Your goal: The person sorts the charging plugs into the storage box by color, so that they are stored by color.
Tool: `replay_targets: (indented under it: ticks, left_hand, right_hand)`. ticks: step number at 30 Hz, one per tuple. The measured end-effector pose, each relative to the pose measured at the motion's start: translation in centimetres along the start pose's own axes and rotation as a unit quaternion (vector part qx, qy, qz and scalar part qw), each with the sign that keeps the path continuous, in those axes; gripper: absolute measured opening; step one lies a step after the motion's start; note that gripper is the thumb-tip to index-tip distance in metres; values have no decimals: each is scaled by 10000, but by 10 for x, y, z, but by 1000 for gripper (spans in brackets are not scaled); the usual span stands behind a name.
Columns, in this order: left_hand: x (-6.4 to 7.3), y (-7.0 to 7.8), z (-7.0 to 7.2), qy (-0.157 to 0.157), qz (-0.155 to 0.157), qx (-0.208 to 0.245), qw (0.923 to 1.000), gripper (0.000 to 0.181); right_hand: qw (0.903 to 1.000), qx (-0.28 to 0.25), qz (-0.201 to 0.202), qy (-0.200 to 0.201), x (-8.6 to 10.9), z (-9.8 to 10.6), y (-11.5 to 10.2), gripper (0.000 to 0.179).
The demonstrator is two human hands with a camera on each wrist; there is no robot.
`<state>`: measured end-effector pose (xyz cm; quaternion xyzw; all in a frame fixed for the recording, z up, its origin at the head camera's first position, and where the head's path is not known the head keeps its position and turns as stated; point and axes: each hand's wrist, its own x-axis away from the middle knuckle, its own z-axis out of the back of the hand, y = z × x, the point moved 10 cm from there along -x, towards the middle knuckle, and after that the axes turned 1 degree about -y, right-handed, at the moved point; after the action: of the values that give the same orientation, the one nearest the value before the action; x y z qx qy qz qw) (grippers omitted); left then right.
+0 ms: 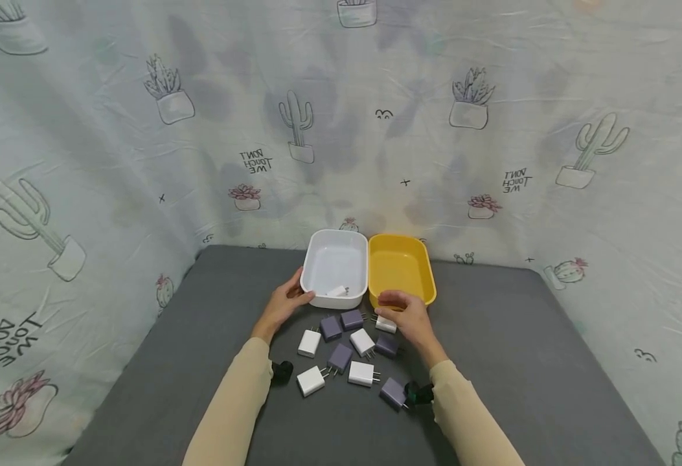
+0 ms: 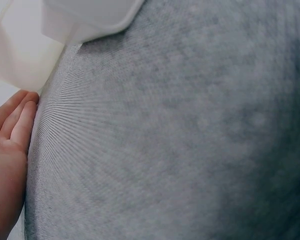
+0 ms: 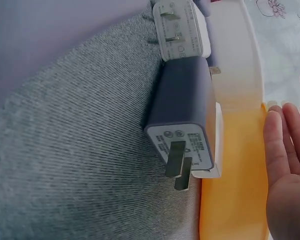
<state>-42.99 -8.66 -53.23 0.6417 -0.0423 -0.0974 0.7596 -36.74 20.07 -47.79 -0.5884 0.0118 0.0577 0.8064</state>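
While right fingers (image 3: 276,150) hang relaxed and empty, a two-pronged white plastic block charger (image 1: 385,325) lies near them

Handling: probably light, stiff; grip broad sides. Obstructions: dark purple plastic block charger (image 1: 386,345) behind fingertips; yellow plastic bin (image 1: 399,262) ahead. Left fingers (image 2: 21,125) clasp rounded white plastic bin (image 1: 335,259).

1. A dark grey, fabric-textured table (image 1: 527,362) spans the lower half of the frame.
2. At mid-frame, a white tub (image 1: 341,303) and a yellow tub (image 1: 399,265) stand side by side on it, rims meeting.
3. Below, toward the lower centre, white chargers (image 1: 363,373) and purple chargers (image 1: 339,358) lie scattered, five of each (prongs pointing every which way).
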Motion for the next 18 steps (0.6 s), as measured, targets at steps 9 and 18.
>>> replay_targets:
  ticks: [9, 18]
  left_hand:
    - [0, 3, 2, 1, -44, -81, 10000, 84]
    - [1, 0, 1, 41, 56, 12, 10000, 85]
  right_hand:
    - [9992, 293, 213, -156, 8, 4, 9, 33]
    - [9974, 710, 5, 116, 14, 16, 25, 31]
